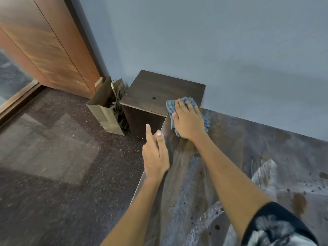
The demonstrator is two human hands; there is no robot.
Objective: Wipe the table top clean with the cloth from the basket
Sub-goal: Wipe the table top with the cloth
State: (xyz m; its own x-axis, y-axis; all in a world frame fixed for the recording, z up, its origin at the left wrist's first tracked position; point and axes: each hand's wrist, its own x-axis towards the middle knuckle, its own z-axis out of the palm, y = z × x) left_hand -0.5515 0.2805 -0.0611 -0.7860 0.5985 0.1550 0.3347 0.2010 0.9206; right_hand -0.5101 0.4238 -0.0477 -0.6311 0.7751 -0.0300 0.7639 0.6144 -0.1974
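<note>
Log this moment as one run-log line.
phase: wiping | right hand: flat, presses blue checked cloth on table top far-left corner | left hand: open, at left edge | dust remains near side

Legible text: none. Paper bag (106,112), brown, standing on the floor beside the small dark cabinet (159,91): black printed markings on its side, too small and blurred to read.
</note>
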